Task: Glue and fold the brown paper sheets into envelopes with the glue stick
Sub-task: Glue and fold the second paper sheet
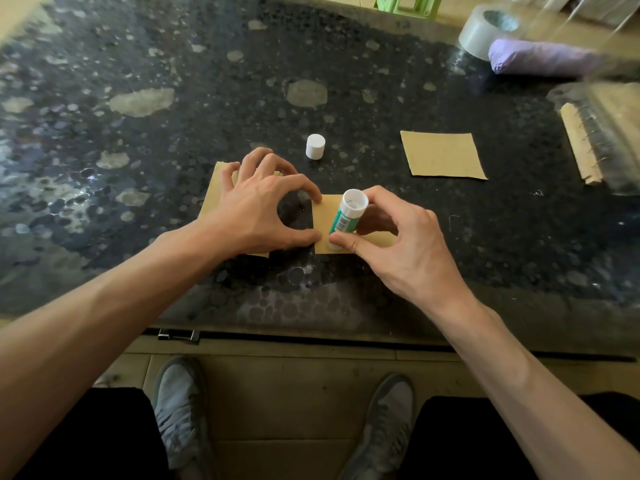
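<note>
Head view shows the right hand [398, 244] pinching the glue stick [346, 216] between thumb and fingers, its long axis almost upright, lower end on the brown paper sheet [322, 220] near the left edge, where the left hand [263, 206] rests its spread fingertips.

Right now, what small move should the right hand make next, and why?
Probably rub the glue stick along the edge of the brown sheet: the right hand holds it over that sheet, the left hand steadies the paper, and the white cap is off.
</note>
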`<state>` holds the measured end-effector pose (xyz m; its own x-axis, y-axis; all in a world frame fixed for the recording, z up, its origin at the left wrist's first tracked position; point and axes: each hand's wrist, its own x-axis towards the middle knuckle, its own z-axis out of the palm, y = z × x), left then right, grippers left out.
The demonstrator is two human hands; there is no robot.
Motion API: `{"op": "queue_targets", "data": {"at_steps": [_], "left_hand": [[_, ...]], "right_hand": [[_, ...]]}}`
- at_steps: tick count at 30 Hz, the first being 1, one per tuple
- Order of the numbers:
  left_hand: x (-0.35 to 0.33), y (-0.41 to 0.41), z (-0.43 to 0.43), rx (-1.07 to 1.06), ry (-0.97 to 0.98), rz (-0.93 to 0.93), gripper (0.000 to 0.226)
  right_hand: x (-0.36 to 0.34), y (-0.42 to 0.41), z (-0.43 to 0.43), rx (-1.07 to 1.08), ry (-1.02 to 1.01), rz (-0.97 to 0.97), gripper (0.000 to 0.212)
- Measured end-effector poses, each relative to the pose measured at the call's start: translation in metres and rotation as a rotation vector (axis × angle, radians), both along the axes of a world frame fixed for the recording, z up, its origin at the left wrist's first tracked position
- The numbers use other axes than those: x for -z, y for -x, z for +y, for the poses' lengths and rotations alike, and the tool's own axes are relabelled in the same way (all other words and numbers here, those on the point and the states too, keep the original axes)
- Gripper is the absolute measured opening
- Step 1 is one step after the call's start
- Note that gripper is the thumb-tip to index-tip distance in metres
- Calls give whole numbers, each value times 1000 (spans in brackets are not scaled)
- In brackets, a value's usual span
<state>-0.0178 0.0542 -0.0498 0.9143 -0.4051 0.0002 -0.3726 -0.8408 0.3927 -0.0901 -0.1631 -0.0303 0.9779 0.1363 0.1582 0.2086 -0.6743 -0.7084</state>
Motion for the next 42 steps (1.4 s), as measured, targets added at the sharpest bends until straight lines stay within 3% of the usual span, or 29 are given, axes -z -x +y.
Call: {"op": "queue_targets", "data": {"at_steps": [12, 15, 19, 21, 24, 30, 42], "left_hand": [[-3, 1, -1, 1, 10, 9, 57], [-2, 2, -1, 0, 17, 1, 55], [-3, 3, -1, -4, 24, 23, 52], [-3, 3, -1, 4, 20, 11, 51], [-2, 3, 0, 10, 37, 0, 49], [-1, 3, 0, 13, 41, -7, 51], [2, 3, 1, 16, 36, -24, 63]], "right_hand": [[3, 0, -7, -102, -5, 110, 27], [1, -1, -10, -75, -205, 181, 24], [-6, -4, -13, 127, -618, 170, 28], [-11, -6, -16, 213, -730, 146, 32], [-9, -8, -20, 251, -580, 66, 31], [5, -1, -12, 88, -233, 64, 42], [11, 3, 4, 50, -167, 25, 39]]}}
